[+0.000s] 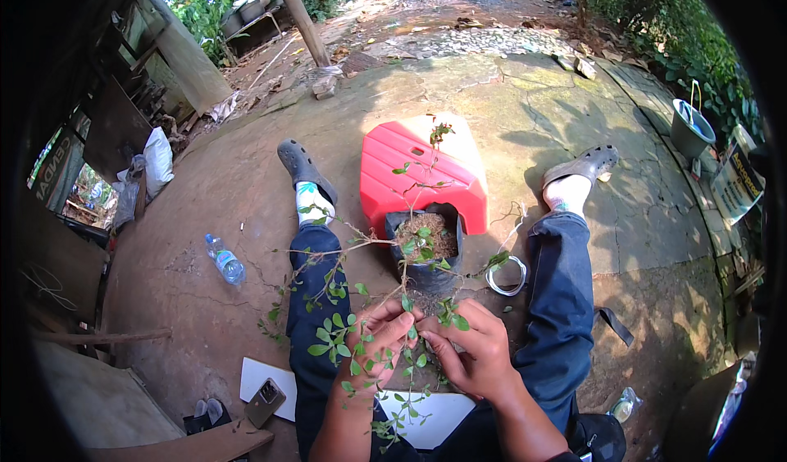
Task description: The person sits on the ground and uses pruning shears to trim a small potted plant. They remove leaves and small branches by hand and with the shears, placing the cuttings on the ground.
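Observation:
A small woody plant with thin branches and green leaves point(332, 336) grows from soil point(430, 231) in a black plastic grow bag point(433, 275). One of its branches runs down towards me. My left hand point(382, 342) pinches this branch between thumb and fingers. Just to the right, my right hand point(472, 346) has its thumb and fingertips closed on the same branch. The two sets of fingertips almost meet, and leaves partly cover them. A coil of pale wire point(506, 277) lies on the ground right of the bag, beside my leg.
Behind the bag sits a red plastic stool point(418, 167). A water bottle point(225, 259) lies on the concrete at left. Near my lap are a phone point(265, 402) and a white board point(427, 416). Buckets point(692, 129) line the right edge; a black strap point(615, 325) lies nearer.

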The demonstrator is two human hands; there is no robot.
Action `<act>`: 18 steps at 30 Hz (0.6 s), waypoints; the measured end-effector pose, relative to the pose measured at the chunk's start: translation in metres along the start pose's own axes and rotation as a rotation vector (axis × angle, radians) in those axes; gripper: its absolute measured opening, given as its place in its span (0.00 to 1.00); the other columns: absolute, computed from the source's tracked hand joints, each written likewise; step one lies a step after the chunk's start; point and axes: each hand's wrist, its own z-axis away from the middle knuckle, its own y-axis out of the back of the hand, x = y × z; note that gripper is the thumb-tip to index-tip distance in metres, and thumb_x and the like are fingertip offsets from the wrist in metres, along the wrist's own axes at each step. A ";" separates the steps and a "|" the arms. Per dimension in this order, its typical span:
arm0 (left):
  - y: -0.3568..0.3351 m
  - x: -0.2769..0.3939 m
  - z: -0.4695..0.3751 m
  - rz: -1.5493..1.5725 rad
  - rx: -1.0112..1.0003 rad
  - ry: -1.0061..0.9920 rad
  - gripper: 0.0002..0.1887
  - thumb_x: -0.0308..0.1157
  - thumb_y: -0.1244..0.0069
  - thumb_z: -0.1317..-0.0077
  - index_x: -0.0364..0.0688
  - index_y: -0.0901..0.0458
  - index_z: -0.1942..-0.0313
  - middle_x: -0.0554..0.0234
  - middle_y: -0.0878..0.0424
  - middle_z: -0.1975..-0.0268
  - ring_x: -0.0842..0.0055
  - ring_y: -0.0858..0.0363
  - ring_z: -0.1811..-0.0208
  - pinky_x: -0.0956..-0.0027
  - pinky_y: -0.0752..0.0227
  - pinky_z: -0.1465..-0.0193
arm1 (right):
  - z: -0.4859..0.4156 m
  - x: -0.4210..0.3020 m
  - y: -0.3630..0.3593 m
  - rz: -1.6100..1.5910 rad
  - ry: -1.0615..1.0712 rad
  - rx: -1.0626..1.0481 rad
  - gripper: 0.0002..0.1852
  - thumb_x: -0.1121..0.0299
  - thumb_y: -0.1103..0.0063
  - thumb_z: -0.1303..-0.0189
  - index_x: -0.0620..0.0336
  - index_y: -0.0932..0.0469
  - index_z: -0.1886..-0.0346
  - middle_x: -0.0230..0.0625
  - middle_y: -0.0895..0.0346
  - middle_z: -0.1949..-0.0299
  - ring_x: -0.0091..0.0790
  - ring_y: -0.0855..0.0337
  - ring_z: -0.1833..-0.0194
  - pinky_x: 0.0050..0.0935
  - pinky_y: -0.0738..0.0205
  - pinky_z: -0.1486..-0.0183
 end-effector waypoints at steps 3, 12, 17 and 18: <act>0.002 0.005 0.001 -0.055 0.033 0.049 0.07 0.26 0.47 0.27 0.32 0.16 0.55 0.60 0.15 0.60 0.81 0.20 0.65 0.75 0.27 0.61 | 0.001 0.000 0.002 0.038 0.020 -0.028 0.11 0.80 0.28 0.48 0.62 0.12 0.59 0.38 0.22 0.71 0.40 0.27 0.73 0.37 0.33 0.69; 0.005 0.013 -0.002 -0.253 0.011 0.043 0.08 0.26 0.44 0.31 0.28 0.13 0.60 0.58 0.14 0.67 0.78 0.18 0.68 0.74 0.26 0.62 | 0.001 0.004 0.003 0.140 0.111 -0.026 0.15 0.81 0.27 0.56 0.58 0.13 0.61 0.33 0.27 0.72 0.38 0.28 0.73 0.35 0.33 0.73; 0.004 0.020 0.001 -0.423 -0.005 0.020 0.10 0.29 0.41 0.31 0.28 0.12 0.65 0.61 0.15 0.73 0.81 0.19 0.72 0.75 0.28 0.65 | 0.000 0.003 0.003 0.116 0.045 0.022 0.16 0.82 0.28 0.56 0.57 0.12 0.61 0.35 0.27 0.74 0.39 0.28 0.74 0.35 0.32 0.71; 0.003 0.021 0.001 -0.428 -0.009 0.034 0.11 0.30 0.41 0.30 0.28 0.11 0.65 0.61 0.14 0.73 0.81 0.19 0.72 0.75 0.28 0.65 | 0.000 0.002 0.003 0.114 0.014 0.018 0.16 0.83 0.29 0.57 0.58 0.13 0.62 0.36 0.27 0.74 0.40 0.28 0.73 0.36 0.31 0.71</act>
